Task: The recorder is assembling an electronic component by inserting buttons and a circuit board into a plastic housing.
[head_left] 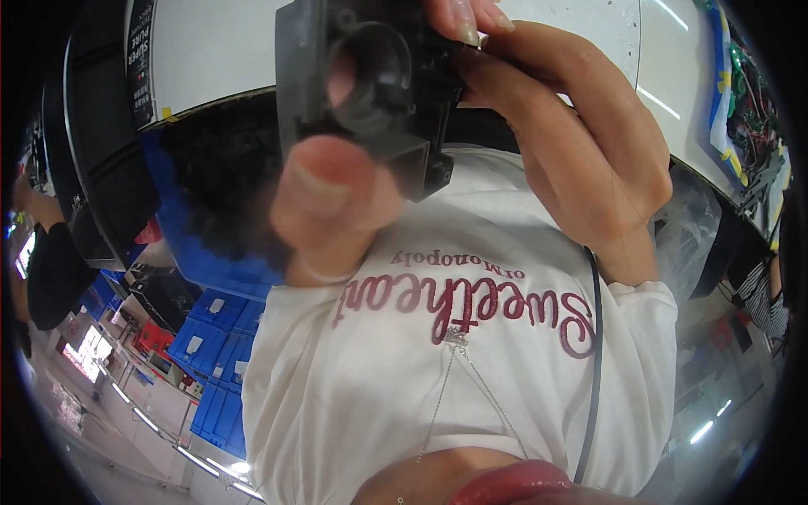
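A black plastic housing (362,76) with a round opening is held up close, in front of my white shirt. My left hand (337,194) is closed on it, the blurred thumb against its lower part. A bit of finger shows through the opening. My right hand (581,143) has its fingers pressed together at the housing's right edge. A tiny shiny bit (481,40) shows at those fingertips, too small to name. Two more fingertips (467,21) reach in at the top edge; I cannot tell which hand they belong to.
Left of me a blue bin (215,273) holds a heap of dark parts. Stacked blue crates (215,341) stand beyond. Green circuit boards (745,93) and wires lie on the white table (227,50) at far right. Other people's arms show at the left (50,261) and right (762,295).
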Available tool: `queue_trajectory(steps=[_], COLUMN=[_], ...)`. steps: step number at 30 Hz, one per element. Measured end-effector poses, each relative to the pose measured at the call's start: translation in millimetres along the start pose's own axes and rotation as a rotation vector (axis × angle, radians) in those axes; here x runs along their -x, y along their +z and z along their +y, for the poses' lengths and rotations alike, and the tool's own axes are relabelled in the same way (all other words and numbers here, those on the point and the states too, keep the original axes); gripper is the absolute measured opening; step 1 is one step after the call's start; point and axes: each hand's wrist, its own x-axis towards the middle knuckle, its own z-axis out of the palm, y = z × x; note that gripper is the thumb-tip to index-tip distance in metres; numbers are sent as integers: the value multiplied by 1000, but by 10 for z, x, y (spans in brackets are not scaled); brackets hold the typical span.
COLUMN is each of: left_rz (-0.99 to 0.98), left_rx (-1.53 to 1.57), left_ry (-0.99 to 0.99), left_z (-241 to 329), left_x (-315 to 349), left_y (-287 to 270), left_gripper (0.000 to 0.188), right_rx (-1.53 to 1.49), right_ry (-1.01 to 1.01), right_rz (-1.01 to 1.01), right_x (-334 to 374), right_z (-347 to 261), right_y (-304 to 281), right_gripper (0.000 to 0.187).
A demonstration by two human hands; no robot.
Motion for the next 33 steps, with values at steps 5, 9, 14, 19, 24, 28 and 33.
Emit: queue_trajectory(steps=[5,9,14,19,24,28,33], left_rz=[-167,-295,-306,-342,-35,91,-67], left_rx=[58,90,127,43,-144,56,19], left_ry=[41,71,65,63,-36,-132,-69], left_z=[-6,-142,-168,-154,-91,-102,-219], left_x=[-29,-121,-110,-141,-8,-61,-99], left_y=[-129,-260,-103,-160,-5,-8,-180], left_gripper=[73,75,80,84,49,55,54], right_rx=[-56,-36,22,-60,-140,-307,-175], right_ry=[58,55,101,-24,-15,8,-90], right_rz=[-85,-117,-160,-120,-159,-41,-160], right_x=[-14,-9,-5,26,-91,-71,-132], right_z=[-28,-48,-106,42,182,263,277], right_y=[-68,-120,-161,-129,-90,-63,-150], right_gripper=[26,27,29,31,25,30,34])
